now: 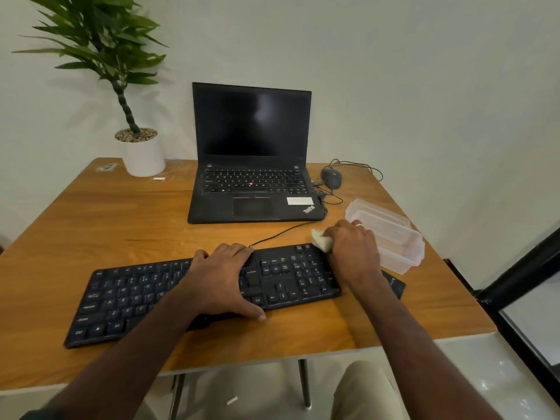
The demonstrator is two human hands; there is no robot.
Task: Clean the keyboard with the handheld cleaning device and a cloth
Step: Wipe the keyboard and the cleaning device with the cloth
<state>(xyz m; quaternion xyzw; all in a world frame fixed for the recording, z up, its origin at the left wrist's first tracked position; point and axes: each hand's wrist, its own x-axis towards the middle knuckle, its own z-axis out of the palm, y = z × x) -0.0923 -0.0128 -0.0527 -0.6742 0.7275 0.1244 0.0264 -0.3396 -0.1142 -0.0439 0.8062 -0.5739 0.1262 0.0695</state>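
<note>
A black wired keyboard (136, 298) lies slanted across the near part of the wooden table (106, 225). My left hand (222, 280) lies flat over its middle keys, fingers spread and thumb at the front edge, pressing it down. My right hand (353, 253) grips a bunched pale cloth (321, 239) against the keyboard's far right corner, by the number pad. No handheld cleaning device can be picked out in view.
An open black laptop (251, 153) stands behind the keyboard, with a wired mouse (331, 176) at its right. Clear plastic containers (391, 237) sit just right of my right hand, and a dark flat item (394, 286) lies beneath my wrist. A potted plant (142, 153) stands at the far left.
</note>
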